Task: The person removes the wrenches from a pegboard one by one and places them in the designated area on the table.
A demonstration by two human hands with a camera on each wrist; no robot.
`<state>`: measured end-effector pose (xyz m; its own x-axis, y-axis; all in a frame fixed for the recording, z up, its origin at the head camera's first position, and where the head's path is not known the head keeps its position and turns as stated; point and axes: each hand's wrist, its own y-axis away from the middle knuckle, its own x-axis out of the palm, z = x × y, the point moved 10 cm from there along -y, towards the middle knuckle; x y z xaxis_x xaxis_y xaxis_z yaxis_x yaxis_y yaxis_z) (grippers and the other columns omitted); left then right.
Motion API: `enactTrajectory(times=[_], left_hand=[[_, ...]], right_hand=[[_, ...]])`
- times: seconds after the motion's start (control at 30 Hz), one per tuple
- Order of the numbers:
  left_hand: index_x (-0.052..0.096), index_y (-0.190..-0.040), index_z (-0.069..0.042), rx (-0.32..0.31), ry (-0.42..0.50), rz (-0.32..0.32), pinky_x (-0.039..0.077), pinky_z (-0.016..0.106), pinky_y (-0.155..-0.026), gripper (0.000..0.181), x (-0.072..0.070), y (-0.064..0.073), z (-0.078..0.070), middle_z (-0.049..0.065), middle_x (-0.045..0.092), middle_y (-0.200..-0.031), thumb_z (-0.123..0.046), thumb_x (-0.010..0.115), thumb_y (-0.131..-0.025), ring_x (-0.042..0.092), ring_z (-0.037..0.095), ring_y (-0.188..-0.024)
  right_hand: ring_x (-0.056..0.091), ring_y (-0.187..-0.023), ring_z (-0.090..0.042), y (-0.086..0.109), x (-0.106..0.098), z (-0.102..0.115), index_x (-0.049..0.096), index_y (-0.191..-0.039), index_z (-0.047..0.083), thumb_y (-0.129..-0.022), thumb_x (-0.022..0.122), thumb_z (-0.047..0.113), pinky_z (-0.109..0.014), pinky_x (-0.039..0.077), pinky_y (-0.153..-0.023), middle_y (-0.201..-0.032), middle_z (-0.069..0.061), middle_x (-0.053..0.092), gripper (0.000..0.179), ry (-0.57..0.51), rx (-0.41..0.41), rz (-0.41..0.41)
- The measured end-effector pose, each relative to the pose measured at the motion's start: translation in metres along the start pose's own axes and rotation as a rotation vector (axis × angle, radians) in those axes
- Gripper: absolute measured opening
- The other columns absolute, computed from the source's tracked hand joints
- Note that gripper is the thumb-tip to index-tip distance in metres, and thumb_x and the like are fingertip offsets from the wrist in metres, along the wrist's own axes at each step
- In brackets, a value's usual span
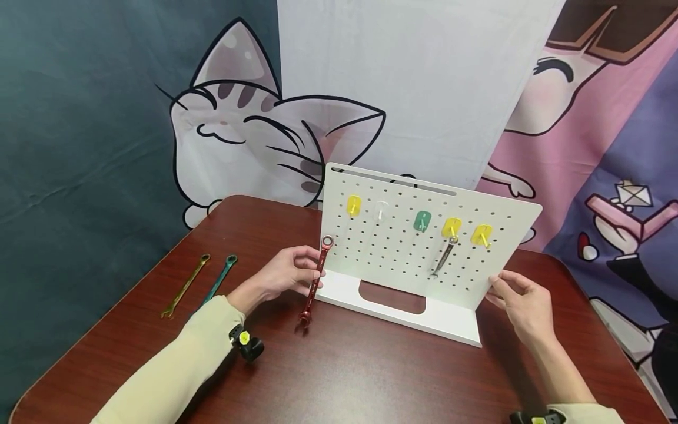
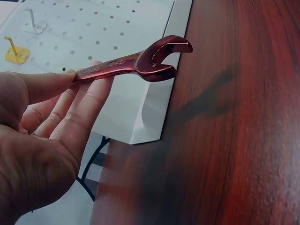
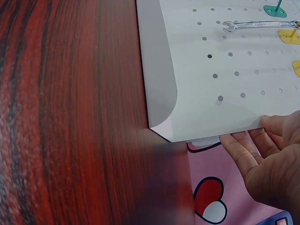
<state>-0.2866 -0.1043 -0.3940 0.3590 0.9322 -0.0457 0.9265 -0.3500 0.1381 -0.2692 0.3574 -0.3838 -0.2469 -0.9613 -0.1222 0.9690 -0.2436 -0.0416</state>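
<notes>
A red combination wrench is pinched between the thumb and fingers of my left hand. Its ring end points up and its open end down, in front of the left edge of a white pegboard. Whether those fingers also touch the board I cannot tell. My right hand grips the board's right edge, thumb at the front and fingers behind, as the right wrist view shows. On the board, a silver wrench hangs from a yellow hook.
Other hooks on the board are yellow, clear, green and yellow. A gold wrench and a teal wrench lie on the brown table at left, the teal one partly behind my sleeve.
</notes>
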Motion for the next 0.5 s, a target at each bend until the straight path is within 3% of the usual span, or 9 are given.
enactTrajectory(times=[0.5], left_hand=[[0.052, -0.138, 0.011, -0.004, -0.043, -0.022, 0.067, 0.037, -0.068, 0.042, -0.018, 0.007, 0.006, 0.016, 0.074, -0.099, 0.005, 0.066, -0.099, 0.077, 0.024, -0.085]], right_hand=[[0.077, -0.076, -0.004, -0.001, 0.0, -0.002, 0.076, -0.108, 0.01, -0.098, 0.076, 0.01, -0.023, 0.064, -0.07, -0.087, 0.016, 0.076, 0.01, -0.02, 0.029, -0.008]])
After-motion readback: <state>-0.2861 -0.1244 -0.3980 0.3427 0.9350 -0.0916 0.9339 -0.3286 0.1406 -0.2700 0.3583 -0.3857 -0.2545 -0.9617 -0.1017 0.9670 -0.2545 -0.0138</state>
